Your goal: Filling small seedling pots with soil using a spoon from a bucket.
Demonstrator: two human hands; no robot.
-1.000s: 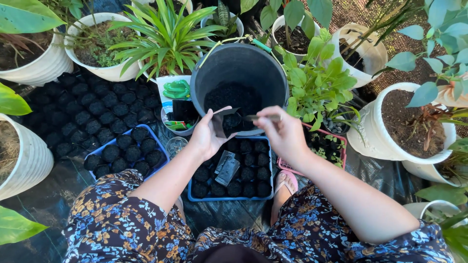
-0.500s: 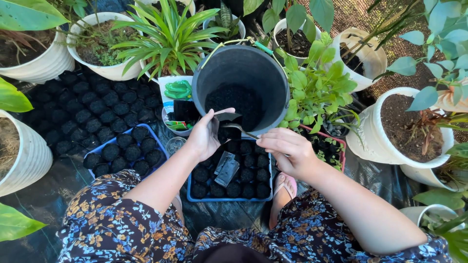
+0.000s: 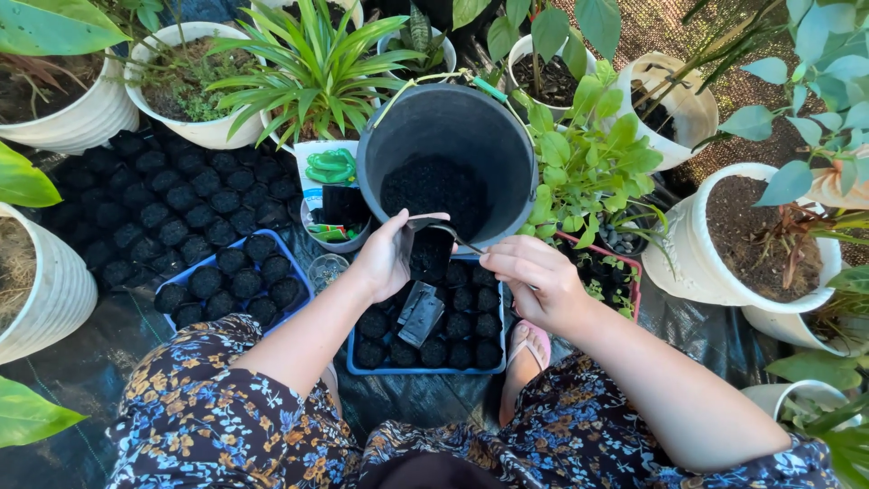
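Potted garden, seedling bag between hands

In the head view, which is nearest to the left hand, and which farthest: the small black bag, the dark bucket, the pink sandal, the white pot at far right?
1. small black bag: held in left hand.
2. dark bucket: just behind the hand.
3. pink sandal: lower right, beside the knee.
4. white pot: far right.

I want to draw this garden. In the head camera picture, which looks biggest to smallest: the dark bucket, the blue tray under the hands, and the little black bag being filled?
1. Dark bucket, the biggest.
2. Blue tray, partly hidden by the hands, looks a bit smaller, though this is unsure.
3. Little black bag in the left hand, clearly smallest.
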